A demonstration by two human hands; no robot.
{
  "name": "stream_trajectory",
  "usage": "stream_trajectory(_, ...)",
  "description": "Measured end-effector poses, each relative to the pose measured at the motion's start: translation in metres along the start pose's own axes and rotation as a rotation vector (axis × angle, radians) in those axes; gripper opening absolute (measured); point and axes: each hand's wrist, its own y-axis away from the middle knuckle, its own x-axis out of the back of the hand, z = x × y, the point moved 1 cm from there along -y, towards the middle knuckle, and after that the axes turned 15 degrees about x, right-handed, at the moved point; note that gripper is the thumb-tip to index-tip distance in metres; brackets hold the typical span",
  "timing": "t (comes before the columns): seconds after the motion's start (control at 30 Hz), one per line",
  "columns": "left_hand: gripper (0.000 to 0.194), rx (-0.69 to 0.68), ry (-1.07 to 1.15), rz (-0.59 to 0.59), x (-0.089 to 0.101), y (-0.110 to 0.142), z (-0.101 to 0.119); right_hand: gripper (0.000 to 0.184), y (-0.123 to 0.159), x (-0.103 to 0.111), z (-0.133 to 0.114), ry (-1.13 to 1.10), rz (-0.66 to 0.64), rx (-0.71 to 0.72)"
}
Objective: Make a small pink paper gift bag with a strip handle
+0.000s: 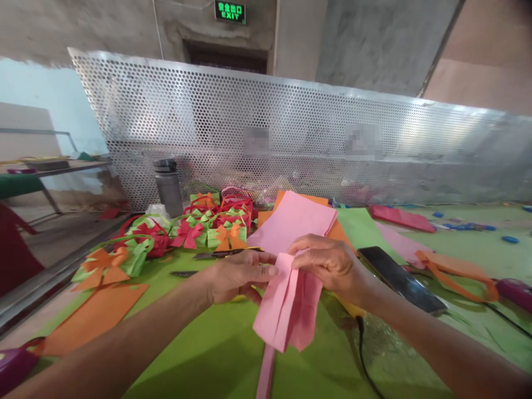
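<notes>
Folding or opening out, by the look of it, a pink piece, held just above the worktop between the two hands. Pinching its top edge with the grip of the right hand, thumb against fingertips at the ridge of a fold. Pinching the upper left edge too, with the left hand, thumb on the face and fingers partly hidden behind. Calling next, most likely, for a firm hold on the top while evening up the creases and loose lower flaps. Pointing the held end away, toward the pink sheets, and the splayed end down toward the near edge. Running lengthwise roughly far to near, slightly tilted, almost in line with the pink strip below. Cannot tell that strip as joined or separate.
</notes>
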Motion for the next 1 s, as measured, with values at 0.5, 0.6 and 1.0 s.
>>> stream_trajectory(0.5,0.062,-0.145,0.204,0.113,-0.01,-0.008,-0.006,0.016,0.001,-0.008,-0.001,0.114,0.108,-0.174)
stream_trajectory(0.6,0.048,-0.226,0.294,0.079,-0.002,-0.011,-0.006,0.027,0.005,-0.006,0.005,0.068,0.23,-0.342)
stream_trajectory(1.0,0.037,-0.32,0.567,-0.042,0.0,-0.012,-0.001,0.034,0.001,-0.001,0.005,-0.145,0.271,-0.319)
